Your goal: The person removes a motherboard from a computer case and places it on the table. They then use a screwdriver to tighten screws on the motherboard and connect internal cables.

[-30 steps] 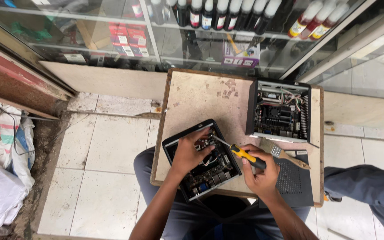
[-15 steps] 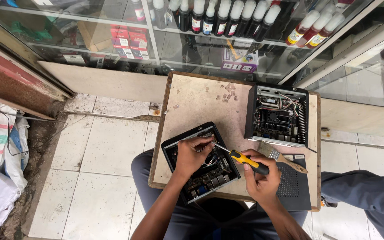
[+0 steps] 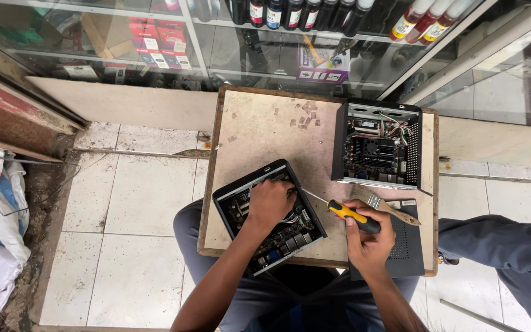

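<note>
A worn wooden surface point(image 3: 259, 132) carries two opened small computer cases. The left hand point(image 3: 270, 201) presses flat inside the nearer case point(image 3: 270, 216) (board exposed). The right hand point(image 3: 369, 237) grips a yellow-handled screwdriver point(image 3: 345, 213); a slipping tip could scratch components.

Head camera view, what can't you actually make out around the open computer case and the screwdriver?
- Head view: the left hand covers the spot inside the small open case, so what its fingers touch is hidden.
- The screwdriver tip is too thin to tell whether it touches a screw.
- The right hand covers part of the handle.
- Parts in the second open case are too small to identify.
</note>
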